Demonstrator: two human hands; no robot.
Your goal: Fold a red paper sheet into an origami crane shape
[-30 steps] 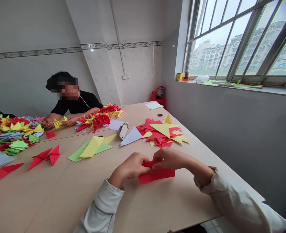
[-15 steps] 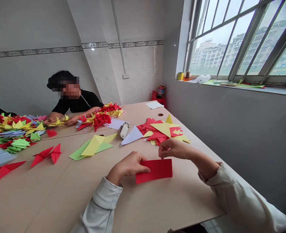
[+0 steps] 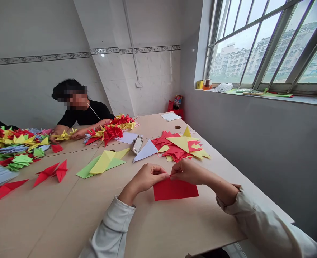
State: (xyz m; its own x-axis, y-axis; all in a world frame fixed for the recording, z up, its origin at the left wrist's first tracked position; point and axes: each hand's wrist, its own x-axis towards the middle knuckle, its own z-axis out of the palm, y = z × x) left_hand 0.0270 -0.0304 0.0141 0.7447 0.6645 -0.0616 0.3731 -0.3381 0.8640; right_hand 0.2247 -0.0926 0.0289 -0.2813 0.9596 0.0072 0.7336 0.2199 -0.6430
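Right hand (image 3: 188, 172) back at the red paper (image 3: 174, 190), beside the left hand (image 3: 147, 176)
Both pinch its far edge, so the hold is shared again; beyond them, a pile (image 3: 176, 145); leftward, sheets (image 3: 102, 165); beneath, the table (image 3: 75, 222); farther left, a co-worker (image 3: 87, 113); rightward, a barred window (image 3: 255, 46).

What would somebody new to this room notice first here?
Most likely the bright red paper at the near side of the table, pinched at its upper edge by the left hand and the right hand. Just beyond them lies a pile of red and yellow paper. Over on the left, a colorful heap of folded paper also stands out.
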